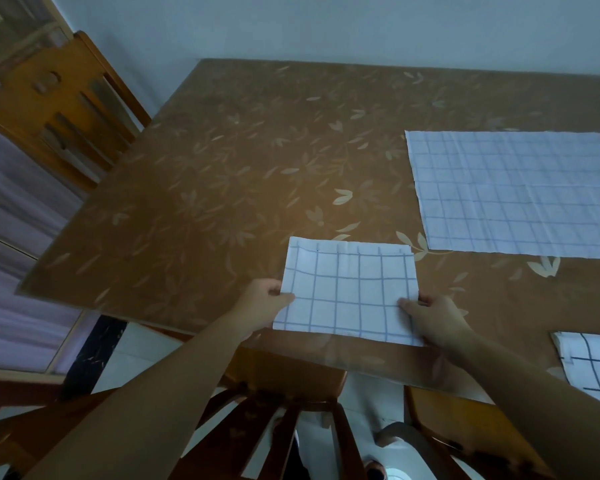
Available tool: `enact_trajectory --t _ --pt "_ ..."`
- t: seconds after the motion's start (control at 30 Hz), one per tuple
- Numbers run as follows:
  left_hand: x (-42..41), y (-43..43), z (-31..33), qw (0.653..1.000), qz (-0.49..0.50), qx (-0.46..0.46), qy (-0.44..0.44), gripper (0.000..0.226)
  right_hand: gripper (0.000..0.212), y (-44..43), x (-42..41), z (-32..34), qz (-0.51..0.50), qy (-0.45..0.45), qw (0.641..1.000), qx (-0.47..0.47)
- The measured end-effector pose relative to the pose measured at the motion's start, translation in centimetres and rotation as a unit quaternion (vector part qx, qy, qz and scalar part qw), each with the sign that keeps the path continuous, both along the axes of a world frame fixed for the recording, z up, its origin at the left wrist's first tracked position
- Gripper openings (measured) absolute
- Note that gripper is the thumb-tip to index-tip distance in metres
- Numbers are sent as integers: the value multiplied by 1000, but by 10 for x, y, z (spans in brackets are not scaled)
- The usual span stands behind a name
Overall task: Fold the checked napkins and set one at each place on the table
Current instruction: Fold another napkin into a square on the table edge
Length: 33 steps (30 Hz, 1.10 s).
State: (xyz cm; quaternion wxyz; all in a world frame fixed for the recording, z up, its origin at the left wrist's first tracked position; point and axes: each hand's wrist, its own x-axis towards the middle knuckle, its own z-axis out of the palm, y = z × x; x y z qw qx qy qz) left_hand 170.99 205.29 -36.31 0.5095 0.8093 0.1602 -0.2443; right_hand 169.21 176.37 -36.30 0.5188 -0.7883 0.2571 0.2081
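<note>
Folded checked napkin [349,291]: white cloth, thin blue grid lines, folded to a small rectangle. A narrow strip of a lower layer shows along its far edge. It sits at the near edge of the worktop [222,174], near side overhanging or raised slightly; cannot tell whether it lies fully flat.

Second checked napkin [513,192]: spread open and flat, far right of the worktop, well apart from the folded one. Creases across it. Right edge cut off by the frame.

Third checked napkin [593,365]: folded, darker grid lines, near right corner of the worktop. Only part of it shows; the rest is cut by the frame and the right forearm.

Worktop: brown cover with pale leaf pattern, glossy.

Left hand [262,304]: pinches the folded napkin's left edge, thumb on top, fingers curled beneath and hidden by the cloth.

Right hand [433,320]: grips the near right corner, thumb lying on top of the cloth, other fingers partly hidden.

Wooden chair [63,105] at the far left side. Another chair back [284,431] directly below the arms, dark and blurred, detail hard to read.
</note>
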Motion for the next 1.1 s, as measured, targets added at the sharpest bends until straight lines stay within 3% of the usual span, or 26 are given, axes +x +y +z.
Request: enact_trajectory --t 0.33,0.63,0.73,1.0,1.1 --pt "10 -10 -9 993 -13 104 -57 13 31 4 13 -1 -6 -7 999 -42" --pt "19 1 -5 998 -23 32 45 15 23 12 18 -1 -29 -23 998 -48" --pt "19 -2 -6 998 -21 56 20 5 11 14 19 -2 -43 -43 996 -60" --pt "19 -9 -7 993 -16 100 -62 13 6 18 18 -1 -42 -89 990 -96" --pt "20 -11 -6 991 -10 118 -70 17 13 17 19 -3 -33 -79 989 -121"
